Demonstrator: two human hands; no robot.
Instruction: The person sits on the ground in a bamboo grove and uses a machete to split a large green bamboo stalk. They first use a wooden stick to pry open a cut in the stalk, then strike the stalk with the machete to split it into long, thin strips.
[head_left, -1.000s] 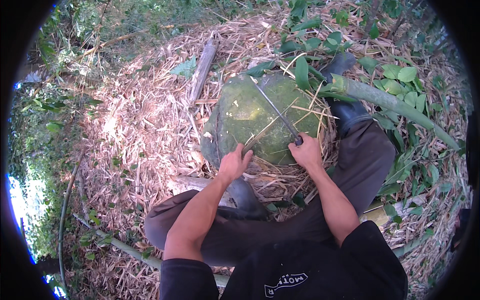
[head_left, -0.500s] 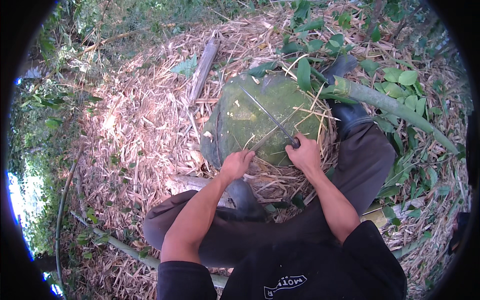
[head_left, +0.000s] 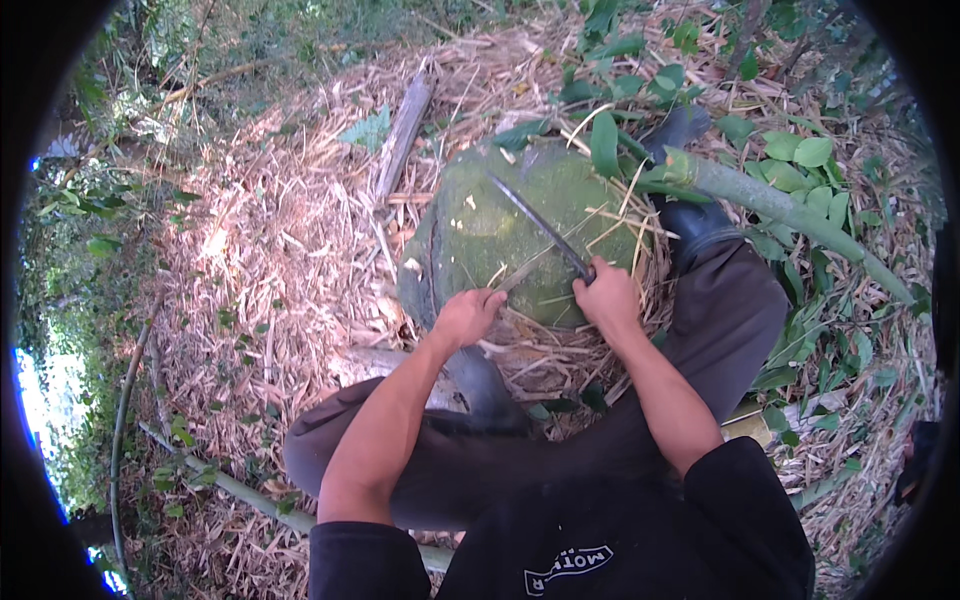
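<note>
A rounded, mossy green boulder (head_left: 470,245) sits between my legs. Over its right side, my right hand (head_left: 609,300) is closed round the handle of a long, narrow knife (head_left: 535,222). The blade points up and to the left across the stone. My left hand (head_left: 468,317), at the near left edge of the boulder, is pinched on a thin, pale plant strip (head_left: 530,268). This strip slants up and to the right, crossing beneath the blade. Where it passes under the knife, I cannot tell whether the two touch.
Loose pale shavings (head_left: 610,235) lie on the boulder's right side. A thick green bamboo stalk (head_left: 780,200) slants past at the right, above my boot (head_left: 705,235). Beyond the boulder's left lies a weathered wood piece (head_left: 405,130). Dry litter (head_left: 260,260) covers the ground.
The knife's tip has shifted slightly to the right and its blade face has turned. My right hand has moved up a little; the left keeps its pinch on the strip.
</note>
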